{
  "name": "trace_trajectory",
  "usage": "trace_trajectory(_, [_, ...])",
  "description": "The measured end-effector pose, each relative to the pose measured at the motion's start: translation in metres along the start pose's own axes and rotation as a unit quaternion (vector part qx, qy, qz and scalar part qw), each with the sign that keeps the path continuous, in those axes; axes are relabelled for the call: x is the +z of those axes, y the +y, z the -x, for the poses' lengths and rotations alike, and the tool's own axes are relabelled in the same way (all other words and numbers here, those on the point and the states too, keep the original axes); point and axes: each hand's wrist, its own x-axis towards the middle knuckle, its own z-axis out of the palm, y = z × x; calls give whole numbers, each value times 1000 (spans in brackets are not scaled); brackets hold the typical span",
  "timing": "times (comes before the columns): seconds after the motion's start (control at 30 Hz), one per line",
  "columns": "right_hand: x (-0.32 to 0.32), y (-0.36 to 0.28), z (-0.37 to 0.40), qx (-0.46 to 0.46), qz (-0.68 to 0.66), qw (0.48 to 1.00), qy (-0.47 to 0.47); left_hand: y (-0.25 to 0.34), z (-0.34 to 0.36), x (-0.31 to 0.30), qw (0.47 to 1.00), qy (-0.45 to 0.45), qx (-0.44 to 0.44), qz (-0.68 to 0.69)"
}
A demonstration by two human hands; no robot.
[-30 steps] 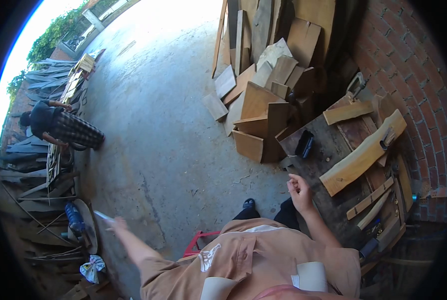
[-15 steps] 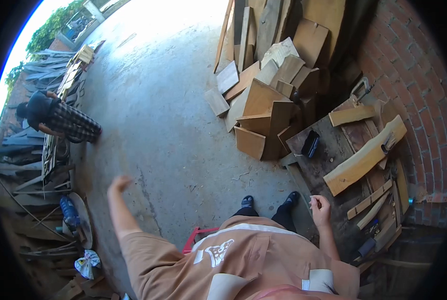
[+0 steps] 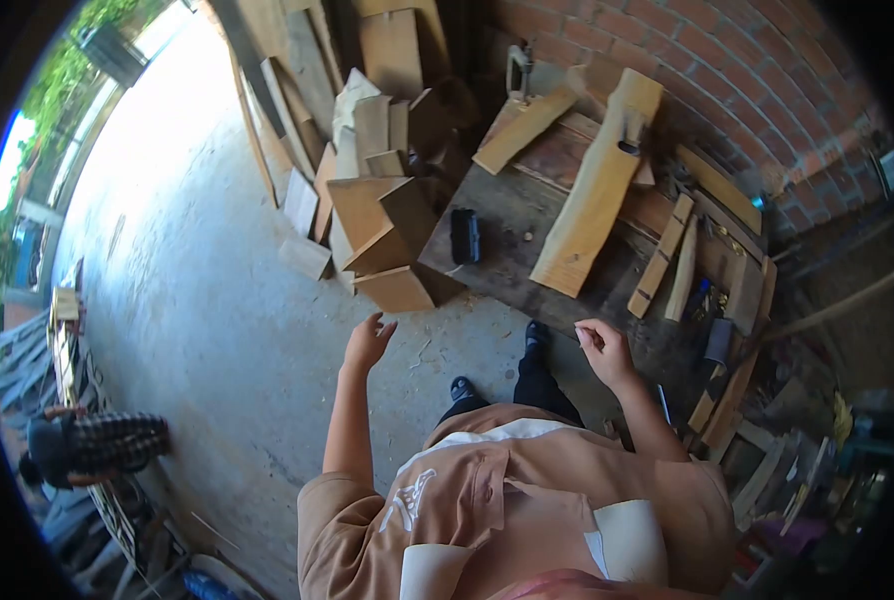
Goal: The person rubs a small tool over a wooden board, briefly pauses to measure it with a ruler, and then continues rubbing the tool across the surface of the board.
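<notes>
My left hand (image 3: 370,341) is raised over the concrete floor, in front of the stacked boards. Its fingers are a little apart and it holds nothing. At the near edge of the wooden workbench (image 3: 512,225), my right hand (image 3: 607,352) has its fingers curled with the tips together; whatever they may hold is too small to make out. A long pale wooden plank (image 3: 592,195) lies slantwise across the bench just beyond that hand, with a dark tool (image 3: 629,147) on it. Left of the plank sits an open black case (image 3: 464,236).
Cut boards (image 3: 367,215) lean in a pile left of the bench. Shorter wood strips (image 3: 662,255) and tools lie on the bench's right, beside a brick wall (image 3: 727,80). Another person (image 3: 97,445) bends over timber at the far left.
My view and body have turned right towards the bench. My left hand has swung in from the far left to in front of me. The right hand's fingers stay curled.
</notes>
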Motion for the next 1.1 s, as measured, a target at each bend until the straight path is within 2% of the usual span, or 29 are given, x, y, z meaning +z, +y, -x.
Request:
trace_trajectory(0.03, [-7, 2, 0, 7, 0, 1000, 11, 32, -3, 2, 997, 32, 39, 57])
trace_trajectory(0.07, [-15, 4, -1, 17, 12, 999, 45, 64, -5, 5, 997, 24, 48, 51])
trace_trajectory(0.13, [-31, 16, -4, 34, 45, 994, 94, 120, -9, 17, 979, 91, 171, 67])
trace_trajectory(0.17, [-38, 25, -5, 42, 36, 991, 125, 137, -15, 25, 979, 85, 175, 65])
trace_trajectory(0.23, [-56, 30, -11, 60, 31, 984, 164, 166, -27, 40, 964, 185, 186, -42])
trace_trajectory(0.3, [-69, 42, -18, 66, 43, 981, 178, 189, -38, 50, 968, 159, 190, -39])
trace_trajectory(0.37, [-78, 46, -26, 72, 32, 976, 203, 208, -48, 63, 962, 161, 200, -93])
trace_trajectory(0.5, [-91, 80, -63, 117, 118, 964, 207, 235, -74, 84, 957, 163, 216, -109])
trace_trajectory(0.53, [-95, 90, -84, 117, 116, 962, 216, 246, -75, 88, 964, 133, 204, -103])
trace_trajectory(0.57, [-100, 108, -111, 75, 114, 963, 234, 255, -78, 94, 965, 133, 204, -98])
trace_trajectory(0.6, [-107, 120, -143, 83, 94, 966, 228, 261, -79, 100, 963, 116, 221, -99])
trace_trajectory(0.67, [-127, 117, -211, 108, 142, 961, 210, 267, -87, 118, 956, 107, 244, -121])
trace_trajectory(0.7, [-135, 116, -245, 107, 163, 958, 212, 273, -89, 124, 957, 113, 243, -115])
trace_trajectory(0.73, [-137, 128, -282, 108, 182, 950, 231, 281, -91, 129, 965, 88, 223, -103])
trace_trajectory(0.77, [-144, 113, -307, 116, 195, 947, 228, 290, -95, 132, 973, 62, 203, -92])
trace_trajectory(0.83, [-148, 115, -353, 42, 216, 943, 250, 317, -108, 140, 973, 66, 203, -86])
trace_trajectory(0.87, [-151, 110, -367, 40, 213, 944, 247, 336, -120, 144, 968, 75, 219, -101])
trace_trajectory(0.93, [-159, 92, -385, 151, 291, 937, 119, 378, -144, 149, 959, 92, 245, -107])
trace_trajectory(1.03, [-161, 100, -400, 136, 324, 934, 67, 441, -189, 164, 948, 110, 267, -132])
trace_trajectory(1.1, [-162, 105, -403, 137, 324, 934, 69, 469, -217, 177, 950, 121, 261, -121])
